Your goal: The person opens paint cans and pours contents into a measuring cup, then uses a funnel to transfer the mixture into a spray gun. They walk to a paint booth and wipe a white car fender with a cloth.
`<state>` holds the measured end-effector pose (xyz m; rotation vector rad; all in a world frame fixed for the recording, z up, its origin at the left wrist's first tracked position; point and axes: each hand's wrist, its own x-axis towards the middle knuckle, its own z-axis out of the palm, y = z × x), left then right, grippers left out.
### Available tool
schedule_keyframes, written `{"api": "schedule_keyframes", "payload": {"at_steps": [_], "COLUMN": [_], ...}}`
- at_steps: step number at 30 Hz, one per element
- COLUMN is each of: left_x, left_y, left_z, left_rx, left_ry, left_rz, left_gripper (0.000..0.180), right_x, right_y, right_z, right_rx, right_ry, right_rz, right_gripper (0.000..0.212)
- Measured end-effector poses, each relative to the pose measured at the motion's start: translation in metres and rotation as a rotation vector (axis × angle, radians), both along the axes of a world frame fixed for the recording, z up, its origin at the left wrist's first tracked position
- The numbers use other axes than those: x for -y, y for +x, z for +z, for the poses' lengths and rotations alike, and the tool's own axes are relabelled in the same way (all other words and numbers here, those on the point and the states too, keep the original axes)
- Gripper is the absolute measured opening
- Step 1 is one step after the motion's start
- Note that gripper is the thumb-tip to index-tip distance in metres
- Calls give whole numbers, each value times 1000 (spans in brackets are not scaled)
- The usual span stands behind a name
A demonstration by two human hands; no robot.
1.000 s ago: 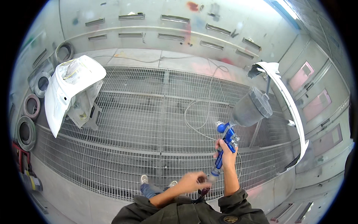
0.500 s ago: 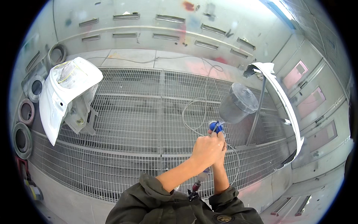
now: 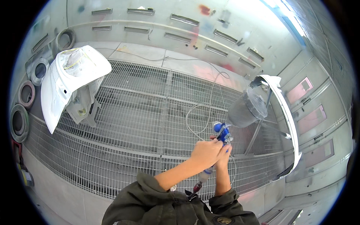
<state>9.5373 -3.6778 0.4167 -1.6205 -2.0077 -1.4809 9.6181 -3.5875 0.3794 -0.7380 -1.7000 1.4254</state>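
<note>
A spray gun (image 3: 224, 134) with a blue body is held out in front of me by both hands. Its translucent grey paint cup (image 3: 247, 108) leans away to the upper right, lid on. My right hand (image 3: 224, 158) is closed around the grip, partly hidden behind the left. Fingers bent, my left hand (image 3: 205, 153) presses against the near side of the gun body; its fingertips are partly hidden. Below the hands, a clear filter cup (image 3: 205, 174) and a dark red coupling (image 3: 197, 187) hang from the gun's grip.
A white bumper (image 3: 77, 75) rests on a stand at the left; a curved white trim panel (image 3: 287, 112) stands at the right. A grey air hose (image 3: 189, 118) loops over the floor grating (image 3: 131, 123). Several tape rolls (image 3: 20, 122) hang along the left wall. Doors (image 3: 311, 116) line the right.
The spray gun has turned, and more of its blue body shows beyond my fingers. Its cup sits farther right and lower in view. The whole view has tilted slightly.
</note>
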Motion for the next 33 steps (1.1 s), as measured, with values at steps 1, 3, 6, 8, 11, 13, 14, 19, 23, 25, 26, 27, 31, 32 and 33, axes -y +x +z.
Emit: {"api": "schedule_keyframes", "payload": {"at_steps": [1,3,6,8,11,13,14,19,23,25,26,27,31,32,33], "left_x": [9,31,36,29,23,21,20,12,9,8,8,8,9,10,10], "left_y": [-4,-6,12,21,26,27,28,29,27,28,28,28,30,29,27], "left_z": [-7,-26,-113,-117,-113,-114,-114,-117,-104,-100,-100,-100,-98,-96,-93], "left_rx": [153,458,1301,1503,1624,1599,1576,1465,1472,1512,1505,1501,1514,1481,1447], "left_ry": [-97,-290,-36,-135,-212,-209,-187,-171,-197,-182,-176,-170,-158,-189,-217], "left_rz": [-51,-162,-536,-714,-836,-870,-889,-956,-1022,-1032,-1048,-1060,-1071,-1066,-1065], "left_gripper": [27,24,26,30,29,28,28,29,30,29,29,29,29,29,29], "right_x": [-2,1,16,16,18,14,15,21,11,8,8,9,10,11,11], "right_y": [0,-1,-12,-11,-7,-1,0,-6,-1,2,3,5,6,7,8], "right_z": [3,24,43,49,54,49,49,63,70,74,76,79,79,79,80], "right_rx": [5,-12,14,4,15,52,51,34,116,148,143,141,96,107,118], "right_ry": [-38,-187,-246,-278,-269,-218,-217,-210,-179,-205,-215,-229,-257,-266,-271], "right_rz": [-15,-15,17,13,6,10,4,-31,-62,-42,-30,-17,-17,-23,-29], "right_gripper": [16,19,25,26,28,28,28,30,25,14,12,10,10,9,9]}}
